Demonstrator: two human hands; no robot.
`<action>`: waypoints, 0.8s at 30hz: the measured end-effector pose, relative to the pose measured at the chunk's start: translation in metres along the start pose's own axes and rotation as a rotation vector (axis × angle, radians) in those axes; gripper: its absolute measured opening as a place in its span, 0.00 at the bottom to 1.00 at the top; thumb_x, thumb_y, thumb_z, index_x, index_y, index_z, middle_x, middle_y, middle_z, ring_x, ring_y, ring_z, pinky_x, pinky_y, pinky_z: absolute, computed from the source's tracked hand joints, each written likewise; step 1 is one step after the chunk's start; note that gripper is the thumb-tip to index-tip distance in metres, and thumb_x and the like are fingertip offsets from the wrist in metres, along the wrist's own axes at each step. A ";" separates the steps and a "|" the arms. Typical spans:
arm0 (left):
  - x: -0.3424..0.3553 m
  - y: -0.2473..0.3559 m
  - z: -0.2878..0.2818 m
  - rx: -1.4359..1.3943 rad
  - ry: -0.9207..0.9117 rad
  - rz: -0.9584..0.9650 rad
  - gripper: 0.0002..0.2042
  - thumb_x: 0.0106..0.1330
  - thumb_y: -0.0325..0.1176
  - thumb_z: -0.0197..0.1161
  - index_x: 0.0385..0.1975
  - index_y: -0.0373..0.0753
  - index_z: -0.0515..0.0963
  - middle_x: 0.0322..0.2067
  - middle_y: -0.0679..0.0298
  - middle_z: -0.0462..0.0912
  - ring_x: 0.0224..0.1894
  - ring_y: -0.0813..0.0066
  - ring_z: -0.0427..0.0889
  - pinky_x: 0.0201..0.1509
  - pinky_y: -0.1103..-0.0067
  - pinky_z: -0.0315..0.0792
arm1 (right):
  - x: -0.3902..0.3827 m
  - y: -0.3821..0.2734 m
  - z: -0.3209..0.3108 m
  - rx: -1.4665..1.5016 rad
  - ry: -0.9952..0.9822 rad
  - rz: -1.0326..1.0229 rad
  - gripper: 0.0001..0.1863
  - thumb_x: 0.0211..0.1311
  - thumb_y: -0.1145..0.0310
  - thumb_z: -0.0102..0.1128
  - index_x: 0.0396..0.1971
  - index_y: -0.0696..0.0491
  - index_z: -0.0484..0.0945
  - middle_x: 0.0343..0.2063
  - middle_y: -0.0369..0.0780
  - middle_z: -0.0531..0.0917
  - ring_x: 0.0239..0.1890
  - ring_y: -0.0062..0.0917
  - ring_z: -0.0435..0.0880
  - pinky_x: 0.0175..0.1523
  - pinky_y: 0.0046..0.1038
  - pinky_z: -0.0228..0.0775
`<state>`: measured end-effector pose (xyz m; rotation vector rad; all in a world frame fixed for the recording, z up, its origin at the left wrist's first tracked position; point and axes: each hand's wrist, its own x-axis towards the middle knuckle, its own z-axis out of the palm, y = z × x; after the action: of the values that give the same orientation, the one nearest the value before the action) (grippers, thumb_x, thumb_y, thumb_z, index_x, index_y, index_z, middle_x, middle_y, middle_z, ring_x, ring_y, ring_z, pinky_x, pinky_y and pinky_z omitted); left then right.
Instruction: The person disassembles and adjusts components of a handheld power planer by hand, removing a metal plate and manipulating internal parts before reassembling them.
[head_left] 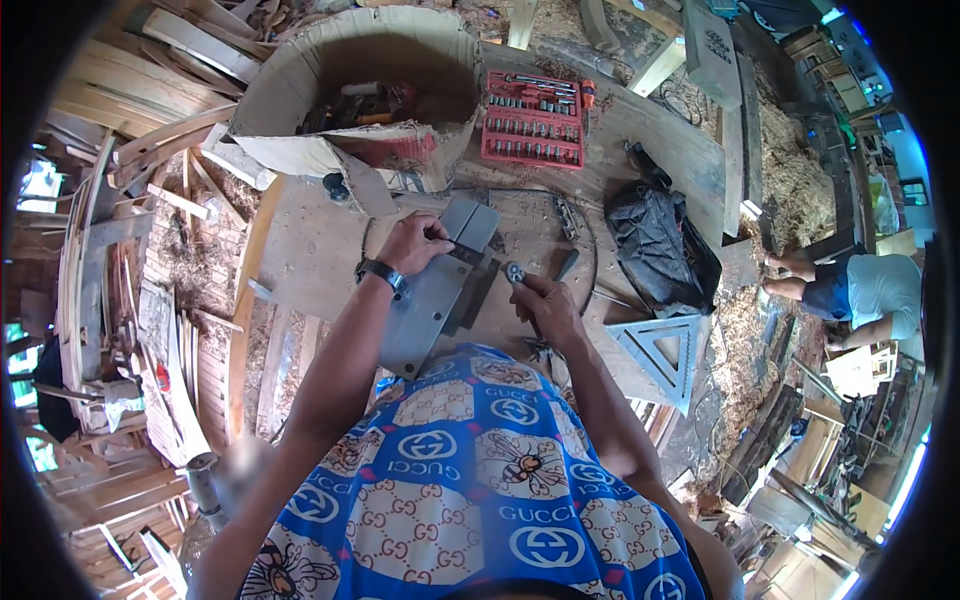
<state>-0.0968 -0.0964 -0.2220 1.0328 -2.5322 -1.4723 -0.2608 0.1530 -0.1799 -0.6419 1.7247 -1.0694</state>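
In front of me lies a grey metal machine part with two flat plates (425, 312), a dark gap running between them. My left hand (412, 243), a dark watch on its wrist, is at that gap with thumb and fingers pinched together. Whatever they hold is too small or hidden to tell. My right hand (550, 306) is wrapped round a ratchet wrench (515, 272), whose round head points away from me, just right of the machine part. A dark-handled tool (568, 264) lies beyond that hand.
A torn cardboard box (300, 150) with tools stands far left of a red socket set (532, 146). To the right are a black bag (655, 245) and a triangular square (660, 350) on the wooden board (320, 225). Another person (870, 295) is farther right, among shavings and lumber.
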 end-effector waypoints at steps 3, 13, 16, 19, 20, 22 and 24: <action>0.003 -0.011 0.000 -0.070 -0.015 0.013 0.11 0.55 0.31 0.73 0.36 0.36 0.84 0.37 0.58 0.86 0.39 0.67 0.85 0.48 0.73 0.77 | -0.013 -0.017 0.006 0.064 -0.009 0.156 0.18 0.71 0.57 0.57 0.36 0.60 0.84 0.20 0.34 0.80 0.20 0.12 0.74 0.24 0.21 0.65; 0.008 -0.009 -0.007 -0.195 0.012 -0.023 0.11 0.53 0.33 0.75 0.33 0.36 0.85 0.33 0.61 0.87 0.36 0.73 0.83 0.46 0.74 0.76 | -0.021 -0.012 0.029 0.289 0.058 0.087 0.20 0.74 0.56 0.53 0.28 0.57 0.81 0.18 0.34 0.78 0.18 0.15 0.74 0.23 0.19 0.63; 0.008 -0.009 -0.003 -0.111 -0.007 -0.021 0.10 0.54 0.33 0.75 0.29 0.36 0.84 0.32 0.61 0.87 0.34 0.74 0.83 0.44 0.74 0.75 | -0.026 -0.014 0.034 0.284 0.081 0.068 0.22 0.74 0.55 0.53 0.26 0.57 0.80 0.17 0.35 0.78 0.19 0.15 0.75 0.23 0.19 0.63; 0.009 -0.009 -0.002 -0.088 -0.027 -0.060 0.09 0.55 0.32 0.74 0.31 0.35 0.85 0.32 0.62 0.87 0.35 0.73 0.83 0.44 0.75 0.75 | -0.029 -0.017 0.035 0.250 0.073 0.142 0.20 0.74 0.56 0.53 0.35 0.60 0.81 0.19 0.35 0.79 0.18 0.17 0.75 0.24 0.20 0.66; 0.008 -0.009 -0.002 -0.086 -0.024 -0.060 0.09 0.55 0.32 0.74 0.31 0.35 0.85 0.32 0.62 0.87 0.35 0.73 0.83 0.44 0.75 0.75 | -0.031 -0.020 0.038 0.171 0.139 0.127 0.18 0.73 0.58 0.54 0.40 0.60 0.80 0.20 0.37 0.80 0.20 0.17 0.76 0.25 0.21 0.67; 0.007 -0.009 0.000 -0.079 -0.041 0.005 0.08 0.57 0.31 0.72 0.33 0.36 0.85 0.33 0.61 0.87 0.37 0.74 0.83 0.45 0.75 0.75 | -0.029 -0.022 0.037 0.096 0.209 0.109 0.18 0.71 0.59 0.55 0.46 0.61 0.80 0.21 0.38 0.82 0.21 0.17 0.77 0.26 0.23 0.69; 0.009 -0.013 -0.002 -0.092 -0.057 0.044 0.08 0.58 0.31 0.71 0.34 0.36 0.86 0.34 0.61 0.88 0.38 0.74 0.83 0.46 0.75 0.75 | -0.019 -0.017 0.030 -0.189 0.167 0.005 0.21 0.66 0.63 0.59 0.54 0.61 0.76 0.27 0.43 0.85 0.24 0.20 0.82 0.29 0.25 0.73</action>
<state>-0.0958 -0.1071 -0.2336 0.9295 -2.4811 -1.6121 -0.2263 0.1490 -0.1606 -0.6814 1.9888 -0.9868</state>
